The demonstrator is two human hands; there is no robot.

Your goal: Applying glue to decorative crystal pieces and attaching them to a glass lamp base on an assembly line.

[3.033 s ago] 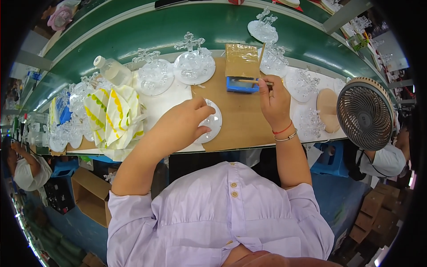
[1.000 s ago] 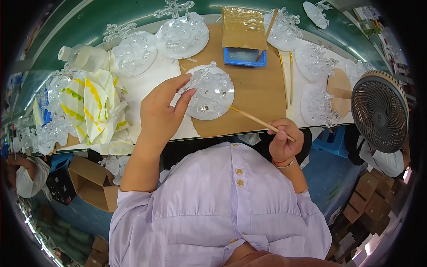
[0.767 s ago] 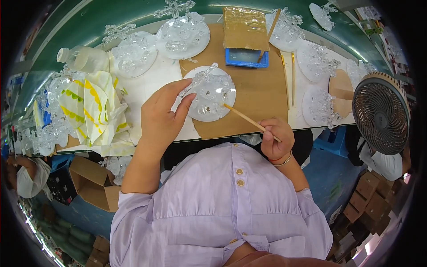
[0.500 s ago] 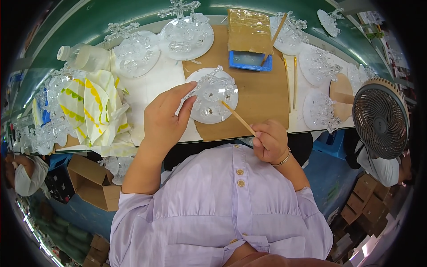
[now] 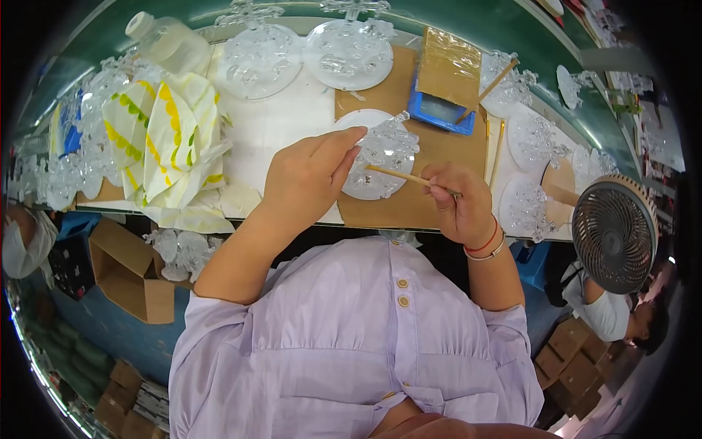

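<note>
A white round disc (image 5: 371, 192) lies on brown cardboard in front of me, and a clear plastic figure piece (image 5: 391, 146) covers much of its top. My left hand (image 5: 311, 172) reaches over the disc's left side, thumb and forefinger closed at the clear piece's edge; what they pinch is mostly hidden. In my right hand (image 5: 461, 201) is a thin wooden stick (image 5: 398, 173), gripped between thumb and fingers. It points left, with its tip at the lower part of the clear piece.
Behind the disc stands a blue tray (image 5: 442, 113) under a taped cardboard cover (image 5: 450, 66), a stick leaning in it. More clear pieces on discs (image 5: 351, 55) line the table. A patterned cloth (image 5: 164, 146) and a bottle (image 5: 172, 44) are left; a fan (image 5: 616, 234) stands right.
The view has shifted, so the table items sit differently in it. The stick has swung from a steep slant to nearly level, and my right hand has risen closer to the disc.
</note>
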